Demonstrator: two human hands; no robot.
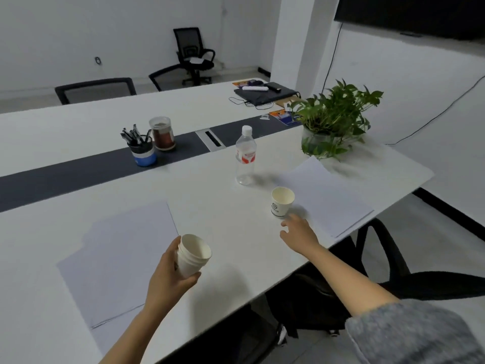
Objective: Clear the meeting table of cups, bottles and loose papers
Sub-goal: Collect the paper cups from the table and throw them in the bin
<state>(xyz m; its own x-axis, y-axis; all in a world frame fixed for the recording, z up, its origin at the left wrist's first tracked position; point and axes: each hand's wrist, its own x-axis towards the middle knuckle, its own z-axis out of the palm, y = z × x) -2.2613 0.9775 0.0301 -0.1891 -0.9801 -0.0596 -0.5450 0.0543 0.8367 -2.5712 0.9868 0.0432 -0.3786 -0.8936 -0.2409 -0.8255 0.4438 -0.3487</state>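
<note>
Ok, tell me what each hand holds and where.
Left hand grips the stack of cups round its side; right hand holds nothing, open beside the single cup.

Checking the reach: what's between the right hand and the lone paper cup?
Nothing; the head view shows only bare table between right hand and paper cup.

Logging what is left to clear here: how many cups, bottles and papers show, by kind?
Single cup on the table: 1
Cup stack in the left hand: 1, nested cups uncountable
Bottle: 1
Paper lots: 2, near paper and right paper
Total: 5
</note>
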